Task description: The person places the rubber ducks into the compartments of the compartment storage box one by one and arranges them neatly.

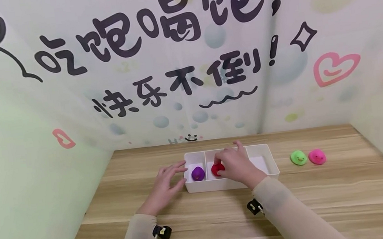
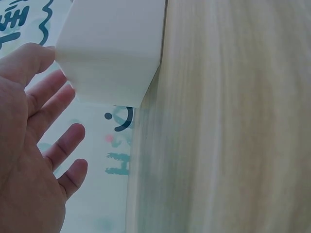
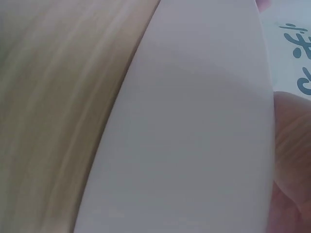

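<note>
A white three-compartment tray (image 1: 234, 183) lies lengthwise across the wooden table. My left hand (image 1: 162, 190) is at its left end, fingers spread and loosely bent, with thumb and fingertips right at the corner and rim. In the left wrist view the palm of that hand (image 2: 29, 131) shows beside the tray's end wall (image 2: 109, 73). A purple toy duck (image 1: 198, 173) sits in the left compartment. My right hand (image 1: 236, 165) reaches over the rim into the middle compartment and pinches a red toy (image 1: 217, 169). In the right wrist view the tray's front wall (image 3: 184, 121) hides the fingertips.
Right of the tray, a green toy duck (image 1: 298, 157) and a pink toy duck (image 1: 317, 156) stand side by side on the table (image 1: 203, 220). A printed cloth wall (image 1: 161, 99) rises along the table's back edge.
</note>
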{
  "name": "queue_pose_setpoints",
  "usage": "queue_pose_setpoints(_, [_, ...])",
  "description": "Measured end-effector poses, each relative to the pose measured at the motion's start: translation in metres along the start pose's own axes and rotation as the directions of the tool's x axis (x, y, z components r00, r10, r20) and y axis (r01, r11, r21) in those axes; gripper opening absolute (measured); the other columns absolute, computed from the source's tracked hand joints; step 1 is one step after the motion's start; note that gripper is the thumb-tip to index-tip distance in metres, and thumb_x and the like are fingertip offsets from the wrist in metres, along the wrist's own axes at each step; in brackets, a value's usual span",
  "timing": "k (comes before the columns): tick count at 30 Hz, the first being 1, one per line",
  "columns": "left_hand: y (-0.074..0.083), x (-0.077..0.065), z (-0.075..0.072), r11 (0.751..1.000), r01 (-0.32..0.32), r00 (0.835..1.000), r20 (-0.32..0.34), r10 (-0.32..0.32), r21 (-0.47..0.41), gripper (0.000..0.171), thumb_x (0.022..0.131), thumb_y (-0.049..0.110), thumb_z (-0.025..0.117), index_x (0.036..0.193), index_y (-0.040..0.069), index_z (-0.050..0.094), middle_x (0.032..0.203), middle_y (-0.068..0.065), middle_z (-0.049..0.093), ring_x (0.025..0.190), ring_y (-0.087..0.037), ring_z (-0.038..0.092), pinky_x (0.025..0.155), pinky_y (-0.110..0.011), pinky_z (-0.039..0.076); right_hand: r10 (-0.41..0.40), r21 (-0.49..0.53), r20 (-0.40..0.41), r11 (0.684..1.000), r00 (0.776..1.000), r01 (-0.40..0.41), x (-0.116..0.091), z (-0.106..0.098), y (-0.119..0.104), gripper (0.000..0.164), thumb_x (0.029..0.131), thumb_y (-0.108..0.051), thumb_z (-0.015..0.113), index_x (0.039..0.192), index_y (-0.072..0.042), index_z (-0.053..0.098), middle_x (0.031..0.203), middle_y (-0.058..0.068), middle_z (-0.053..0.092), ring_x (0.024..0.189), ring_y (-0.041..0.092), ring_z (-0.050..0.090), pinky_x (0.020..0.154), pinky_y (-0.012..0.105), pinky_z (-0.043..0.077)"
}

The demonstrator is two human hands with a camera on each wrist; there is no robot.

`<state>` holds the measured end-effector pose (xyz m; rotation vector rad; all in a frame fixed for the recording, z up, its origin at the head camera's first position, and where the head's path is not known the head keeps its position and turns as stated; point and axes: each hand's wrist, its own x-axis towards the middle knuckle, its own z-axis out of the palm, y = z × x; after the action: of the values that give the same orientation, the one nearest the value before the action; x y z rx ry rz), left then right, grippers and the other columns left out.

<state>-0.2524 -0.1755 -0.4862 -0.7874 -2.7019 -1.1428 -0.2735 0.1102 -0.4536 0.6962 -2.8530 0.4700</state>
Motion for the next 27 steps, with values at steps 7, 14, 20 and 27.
queue_pose_setpoints(7, [-0.001, 0.002, 0.001, 1.000, -0.020, 1.000, -0.005, 0.020, 0.003, 0.034, 0.099, 0.021, 0.069, 0.132, 0.012, 0.066, 0.158, 0.001, 0.052, 0.132, -0.031, 0.047, 0.108, -0.060, 0.038, 0.037, -0.032, 0.040, 0.999, 0.998, -0.036, 0.003, -0.003, -0.002, 0.027, 0.076, -0.022, 0.092, 0.089, -0.021, 0.069, 0.080, -0.011, 0.068, 0.093, 0.018, 0.060, 0.118, 0.069, 0.018])
queue_pose_setpoints(14, [0.000, 0.002, 0.001, 1.000, -0.023, 1.000, -0.007, 0.023, -0.001, 0.033, 0.099, 0.019, 0.069, 0.131, 0.011, 0.066, 0.157, 0.000, 0.052, 0.132, -0.031, 0.047, 0.107, -0.059, 0.038, 0.008, -0.011, 0.083, 1.000, 0.997, -0.007, 0.005, -0.007, -0.002, 0.028, 0.077, -0.027, 0.092, 0.090, -0.021, 0.068, 0.082, -0.010, 0.069, 0.091, 0.019, 0.058, 0.117, 0.070, 0.016])
queue_pose_setpoints(20, [0.000, 0.000, 0.000, 1.000, -0.018, 1.000, -0.005, 0.018, -0.009, 0.033, 0.099, 0.019, 0.069, 0.131, 0.010, 0.065, 0.157, -0.002, 0.052, 0.133, -0.031, 0.046, 0.109, -0.061, 0.037, -0.034, 0.076, 0.025, 0.997, 0.999, 0.032, 0.000, -0.006, 0.003, 0.023, 0.080, -0.026, 0.090, 0.089, -0.019, 0.070, 0.086, -0.006, 0.071, 0.096, 0.020, 0.061, 0.117, 0.070, 0.015])
queue_pose_setpoints(27, [0.001, 0.000, 0.000, 1.000, -0.017, 1.000, -0.005, 0.017, 0.000, 0.034, 0.099, 0.019, 0.069, 0.132, 0.012, 0.065, 0.158, 0.001, 0.052, 0.132, -0.030, 0.047, 0.107, -0.059, 0.039, -0.073, 0.085, -0.146, 0.993, 0.987, 0.086, -0.020, -0.015, 0.011, 0.017, 0.083, -0.022, 0.087, 0.090, -0.021, 0.072, 0.097, -0.007, 0.072, 0.109, 0.023, 0.063, 0.114, 0.063, 0.021])
